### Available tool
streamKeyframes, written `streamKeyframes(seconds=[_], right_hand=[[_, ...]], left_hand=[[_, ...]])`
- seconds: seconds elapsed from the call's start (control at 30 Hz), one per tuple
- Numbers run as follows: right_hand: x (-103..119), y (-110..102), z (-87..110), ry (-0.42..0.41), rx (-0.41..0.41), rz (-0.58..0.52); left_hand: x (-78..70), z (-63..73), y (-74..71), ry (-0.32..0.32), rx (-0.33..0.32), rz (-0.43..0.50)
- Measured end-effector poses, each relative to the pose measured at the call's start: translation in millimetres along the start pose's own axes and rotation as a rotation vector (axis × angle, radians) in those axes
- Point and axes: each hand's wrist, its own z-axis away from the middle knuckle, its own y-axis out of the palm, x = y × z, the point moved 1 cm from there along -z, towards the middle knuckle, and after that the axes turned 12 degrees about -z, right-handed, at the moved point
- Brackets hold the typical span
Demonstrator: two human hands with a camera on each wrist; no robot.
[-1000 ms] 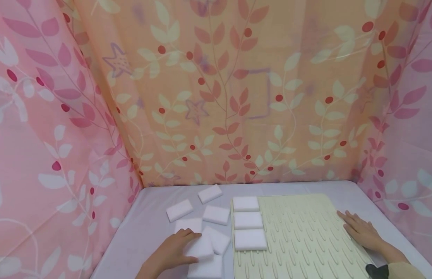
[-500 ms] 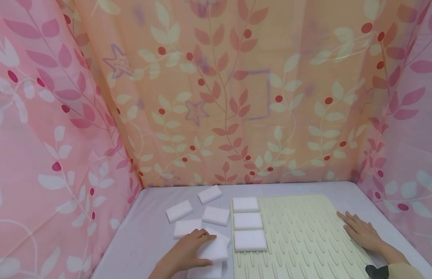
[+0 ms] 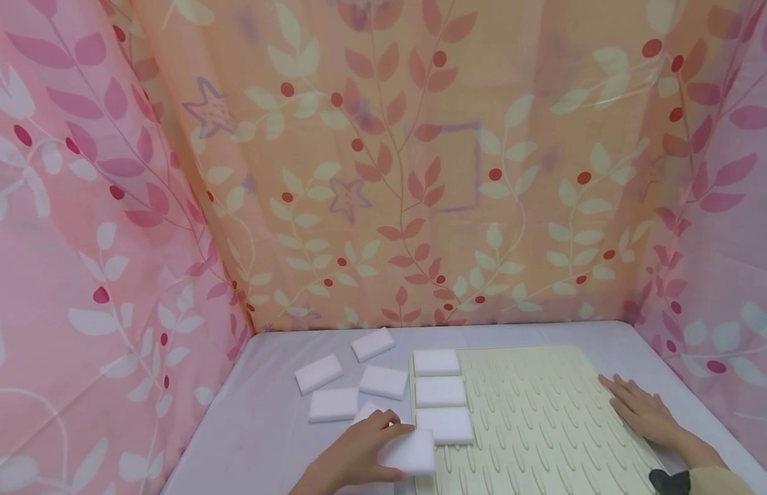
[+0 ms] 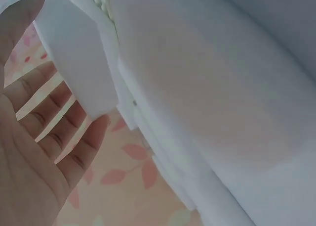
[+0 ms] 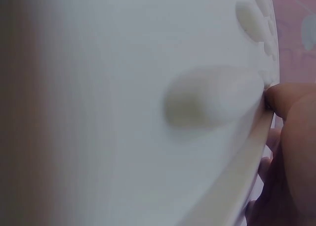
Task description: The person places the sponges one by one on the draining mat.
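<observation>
My left hand pinches a white sponge block between thumb and fingers, over the left edge of a pale yellow ridged mat. In the left wrist view, the fingertips lie along the edges of the held sponge block. Three similar blocks form a column down the mat's left side, the nearest one right beside the held block. At the mat's right edge my right hand rests with fingers extended. Up close in the right wrist view, the right thumb lies at the rim of the mat.
Several loose white blocks lie left of the mat on the white-covered table, among them a far one and a left one. One block is partly hidden behind my left hand. Patterned curtains enclose the back and sides.
My left hand has carried the sponge block rightward from the loose pile to the mat's left edge. My right hand has stayed where it was.
</observation>
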Motion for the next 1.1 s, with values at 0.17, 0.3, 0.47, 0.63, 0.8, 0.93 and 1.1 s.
streamKeyframes(seconds=[0.17, 0.3, 0.47, 0.63, 0.8, 0.93, 1.1], right_hand=[[0, -1, -0.5, -0.001, 0.003, -0.001], [1, -1, -1.1, 0.008, 0.005, 0.002], [2, -2, -1.0, 0.017, 0.009, 0.001], [2, -3, -0.7, 0.036, 0.028, -0.024], [2, -2, -0.9, 0.051, 0.035, -0.018], [3, -1, -0.7, 0.049, 0.034, -0.018], [1, -1, -0.9, 0.041, 0.029, -0.015]], left_hand=[[-10.2, -9.5, 5.5, 0.028, 0.0, 0.004], [-18.5, -16.8, 10.6, 0.055, -0.024, -0.055], [-27.0, -26.3, 16.2, 0.085, -0.03, -0.125], [-35.6, -35.2, 19.4, 0.105, -0.044, -0.198], [-42.8, -41.2, 24.6, 0.099, -0.017, -0.226], [-46.2, -45.1, 28.3, 0.094, -0.012, -0.237], [-47.8, -49.5, 32.2, 0.099, 0.032, -0.219]])
